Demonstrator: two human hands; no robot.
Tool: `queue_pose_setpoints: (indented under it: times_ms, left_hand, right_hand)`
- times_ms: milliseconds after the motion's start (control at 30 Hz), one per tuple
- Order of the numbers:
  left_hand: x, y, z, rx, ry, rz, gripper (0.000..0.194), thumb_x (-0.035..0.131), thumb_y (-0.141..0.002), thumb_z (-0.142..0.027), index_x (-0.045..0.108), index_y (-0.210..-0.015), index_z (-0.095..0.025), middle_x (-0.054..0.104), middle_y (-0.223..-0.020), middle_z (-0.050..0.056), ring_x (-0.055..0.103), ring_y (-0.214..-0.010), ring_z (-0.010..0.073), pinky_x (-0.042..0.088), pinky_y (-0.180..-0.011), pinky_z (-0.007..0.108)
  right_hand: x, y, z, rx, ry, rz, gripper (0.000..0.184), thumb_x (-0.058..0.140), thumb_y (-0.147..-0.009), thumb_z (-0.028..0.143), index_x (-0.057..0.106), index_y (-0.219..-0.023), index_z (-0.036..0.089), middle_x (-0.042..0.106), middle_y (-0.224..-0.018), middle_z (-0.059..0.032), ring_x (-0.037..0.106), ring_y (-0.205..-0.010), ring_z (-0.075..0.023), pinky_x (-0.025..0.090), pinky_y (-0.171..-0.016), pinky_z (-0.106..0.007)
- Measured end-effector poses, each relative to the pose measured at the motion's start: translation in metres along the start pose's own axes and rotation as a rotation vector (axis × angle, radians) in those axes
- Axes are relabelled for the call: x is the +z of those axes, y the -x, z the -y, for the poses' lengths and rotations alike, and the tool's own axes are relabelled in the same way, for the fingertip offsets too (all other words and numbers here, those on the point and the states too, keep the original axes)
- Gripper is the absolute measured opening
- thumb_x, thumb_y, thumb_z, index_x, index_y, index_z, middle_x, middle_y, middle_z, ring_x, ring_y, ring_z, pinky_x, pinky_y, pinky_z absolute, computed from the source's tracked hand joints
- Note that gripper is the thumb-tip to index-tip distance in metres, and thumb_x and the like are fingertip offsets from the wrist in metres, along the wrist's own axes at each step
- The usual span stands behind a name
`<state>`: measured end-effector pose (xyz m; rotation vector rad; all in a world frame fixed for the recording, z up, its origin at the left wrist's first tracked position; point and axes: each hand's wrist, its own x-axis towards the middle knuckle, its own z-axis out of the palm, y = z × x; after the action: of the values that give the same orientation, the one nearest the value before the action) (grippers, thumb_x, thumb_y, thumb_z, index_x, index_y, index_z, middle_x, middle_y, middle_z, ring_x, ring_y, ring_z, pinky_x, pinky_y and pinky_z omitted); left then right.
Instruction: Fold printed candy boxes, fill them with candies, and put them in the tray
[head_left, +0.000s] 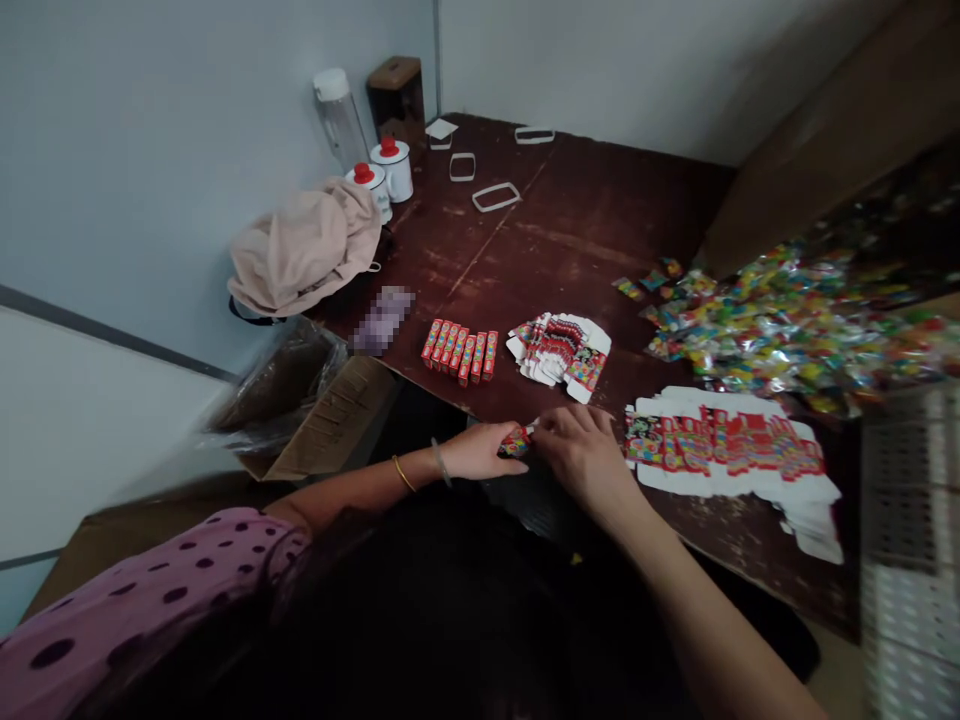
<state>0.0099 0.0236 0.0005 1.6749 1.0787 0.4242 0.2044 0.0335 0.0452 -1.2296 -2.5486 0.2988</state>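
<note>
Just off the table's front edge, my left hand (pixel 484 452) grips a small printed carton (pixel 516 441) between thumb and fingers. My right hand (pixel 581 455) is at the carton's right end, its fingers bent together there; what its fingertips pinch, if anything, is hidden. Beyond my hands lies a fanned stack of flat cartons (pixel 559 350). To its left, several small red boxes (pixel 460 350) stand side by side in rows. A longer spread of flat printed cartons (pixel 724 440) overlaps on the table to the right of my right hand.
Colourful wrapped sweets (pixel 780 320) are heaped at the right, by a large cardboard box (pixel 810 140). A white perforated basket (pixel 907 520) stands at the right edge. Left are a beige cloth bag (pixel 304 250), lidded mugs (pixel 394 172) and an open carton box (pixel 330 420).
</note>
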Motion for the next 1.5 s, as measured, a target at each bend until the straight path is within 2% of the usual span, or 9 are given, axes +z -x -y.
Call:
queue_pose_setpoints:
  times_ms: [100, 200, 367, 667, 833, 967, 1233, 1367, 1500]
  left_hand:
    - [-0.002, 0.006, 0.002, -0.075, 0.199, 0.100, 0.042, 0.064, -0.078, -0.049, 0.058, -0.101, -0.014, 0.061, -0.082, 0.003, 0.056, -0.071, 0.0131, 0.046, -0.061, 0.024]
    - [0.000, 0.007, 0.002, -0.210, 0.572, 0.149, 0.070, 0.033, -0.084, -0.072, 0.059, -0.104, -0.010, 0.061, -0.078, 0.007, 0.057, -0.063, 0.0138, 0.043, -0.050, 0.023]
    - [0.000, 0.004, -0.007, -0.303, 0.644, 0.116, 0.057, 0.047, -0.082, -0.062, 0.063, -0.103, -0.011, 0.064, -0.080, 0.006, 0.058, -0.063, 0.0132, 0.041, -0.050, 0.021]
    - [-0.008, -0.009, -0.003, -0.366, 0.773, 0.108, 0.035, 0.047, -0.081, -0.040, 0.064, -0.093, -0.012, 0.062, -0.078, 0.004, 0.057, -0.072, 0.0144, 0.045, -0.059, 0.024]
    - [-0.013, -0.002, -0.003, -0.180, 0.860, 0.244, 0.042, 0.062, -0.076, -0.038, 0.056, -0.112, -0.016, 0.059, -0.093, 0.004, 0.060, -0.080, 0.0158, 0.048, -0.063, 0.026]
    - [-0.016, 0.005, 0.002, -0.079, 0.602, 0.183, 0.032, 0.063, -0.080, -0.027, 0.054, -0.108, -0.015, 0.053, -0.087, 0.001, 0.056, -0.077, 0.0120, 0.047, -0.061, 0.022]
    - [-0.007, 0.007, 0.007, -0.126, 0.468, -0.003, 0.038, 0.048, -0.087, -0.019, 0.047, -0.124, -0.017, 0.055, -0.101, 0.006, 0.057, -0.087, 0.0157, 0.052, -0.072, 0.029]
    - [-0.010, 0.012, 0.003, 0.006, 0.216, -0.148, 0.068, 0.059, -0.078, -0.017, 0.035, -0.142, -0.015, 0.051, -0.127, 0.014, 0.052, -0.111, 0.0230, 0.043, -0.097, 0.037]
    - [-0.015, 0.024, 0.007, -0.129, 0.154, -0.102, 0.061, 0.057, -0.084, -0.031, 0.042, -0.140, -0.012, 0.054, -0.127, 0.016, 0.059, -0.090, 0.0189, 0.047, -0.086, 0.035]
  right_hand:
    - [0.003, 0.008, 0.007, 0.102, -0.242, -0.103, 0.010, 0.061, -0.086, 0.027, 0.070, -0.087, 0.022, 0.066, -0.091, -0.0062, 0.057, -0.086, -0.0211, 0.043, -0.080, -0.037]
    - [0.016, 0.019, 0.010, 0.497, -0.769, -0.306, 0.022, 0.064, -0.083, 0.042, 0.066, -0.089, 0.022, 0.064, -0.081, -0.0026, 0.058, -0.070, -0.0165, 0.048, -0.066, -0.031]
    - [0.037, 0.020, 0.023, 0.775, -1.436, -0.054, 0.035, 0.073, -0.070, 0.049, 0.064, -0.089, 0.022, 0.065, -0.077, 0.0000, 0.056, -0.055, -0.0123, 0.048, -0.052, -0.027]
    - [0.030, 0.012, 0.024, 0.301, -0.627, -0.209, 0.032, 0.053, -0.089, 0.044, 0.073, -0.108, 0.027, 0.067, -0.108, -0.0076, 0.064, -0.098, -0.0223, 0.052, -0.088, -0.037]
    - [0.021, 0.004, 0.015, 0.420, -0.736, -0.233, 0.031, 0.060, -0.085, 0.048, 0.076, -0.096, 0.024, 0.071, -0.098, -0.0069, 0.066, -0.091, -0.0218, 0.054, -0.082, -0.036]
    - [0.026, 0.001, 0.008, 0.432, -0.897, -0.110, 0.030, 0.062, -0.084, 0.047, 0.076, -0.094, 0.023, 0.072, -0.092, -0.0067, 0.066, -0.086, -0.0214, 0.055, -0.081, -0.037]
    - [0.059, 0.012, 0.035, 0.367, -0.556, -0.204, 0.047, 0.054, -0.089, 0.047, 0.058, -0.130, 0.027, 0.059, -0.125, -0.0101, 0.059, -0.108, -0.0253, 0.046, -0.097, -0.044]
    - [0.071, -0.024, 0.016, 0.515, -0.650, -0.200, 0.055, 0.047, -0.090, 0.054, 0.057, -0.131, 0.020, 0.067, -0.117, -0.0115, 0.064, -0.101, -0.0248, 0.050, -0.089, -0.039]
    - [0.069, -0.086, -0.006, 0.554, -0.581, -0.238, 0.060, 0.042, -0.090, 0.056, 0.058, -0.129, 0.013, 0.069, -0.113, -0.0157, 0.064, -0.104, -0.0292, 0.047, -0.091, -0.045]
